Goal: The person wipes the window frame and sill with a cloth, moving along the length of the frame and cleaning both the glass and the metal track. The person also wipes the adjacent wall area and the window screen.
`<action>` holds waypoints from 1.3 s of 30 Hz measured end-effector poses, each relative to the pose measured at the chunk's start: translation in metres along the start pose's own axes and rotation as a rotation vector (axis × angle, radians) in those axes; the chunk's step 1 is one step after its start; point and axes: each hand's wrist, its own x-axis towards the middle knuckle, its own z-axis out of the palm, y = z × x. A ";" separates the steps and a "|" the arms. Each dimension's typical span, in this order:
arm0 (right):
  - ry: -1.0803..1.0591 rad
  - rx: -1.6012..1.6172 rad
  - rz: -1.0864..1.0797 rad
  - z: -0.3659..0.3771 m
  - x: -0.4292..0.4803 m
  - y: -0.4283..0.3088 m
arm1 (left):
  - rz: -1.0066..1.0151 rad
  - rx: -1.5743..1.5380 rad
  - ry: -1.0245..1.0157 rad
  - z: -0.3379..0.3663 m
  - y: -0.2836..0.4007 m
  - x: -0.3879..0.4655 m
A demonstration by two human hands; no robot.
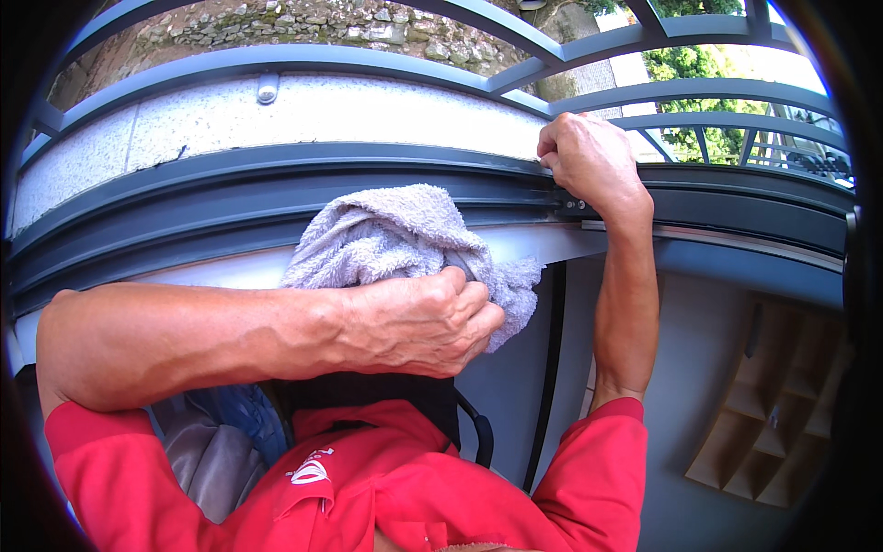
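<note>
A crumpled grey terry towel [393, 238] is bunched in my left hand [431, 324]. Its upper folds lie over the inner edge of a dark metal window track [207, 200], and a loose corner hangs down to the right of my knuckles. My left forearm crosses in front of my chest. Farther out and to the right, my right hand [593, 155] is curled at the edge of the dark window frame [731, 196], its fingers folded. The exact contact under that hand is hidden.
Beyond the track lies a pale speckled stone ledge [331, 110]. Grey metal bars [317, 58] curve across outside, with a stone wall [331, 24] and greenery below. Wooden shelving [766, 414] stands inside at right. Grey fabric [210, 462] lies at lower left.
</note>
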 end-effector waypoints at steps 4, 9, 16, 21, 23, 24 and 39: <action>-0.018 0.015 -0.003 0.002 0.003 -0.005 | 0.017 -0.022 0.037 0.002 -0.001 0.000; 0.027 -0.039 -0.095 0.015 0.007 0.001 | 0.013 -0.042 0.032 0.004 0.001 0.000; 0.071 -0.041 -0.123 0.022 0.005 0.007 | 0.014 0.000 0.041 0.003 0.001 -0.001; 0.132 -0.003 -0.004 0.005 0.002 0.003 | 0.020 0.011 0.029 0.005 0.001 -0.001; 0.029 0.006 0.005 0.001 0.001 0.005 | 0.014 0.012 0.026 0.004 0.002 -0.001; -0.005 0.013 0.010 0.000 0.000 0.004 | 0.012 0.013 0.034 0.004 0.002 -0.001; -0.049 0.003 -0.083 0.011 0.007 0.005 | 0.023 0.026 0.003 -0.001 0.000 0.000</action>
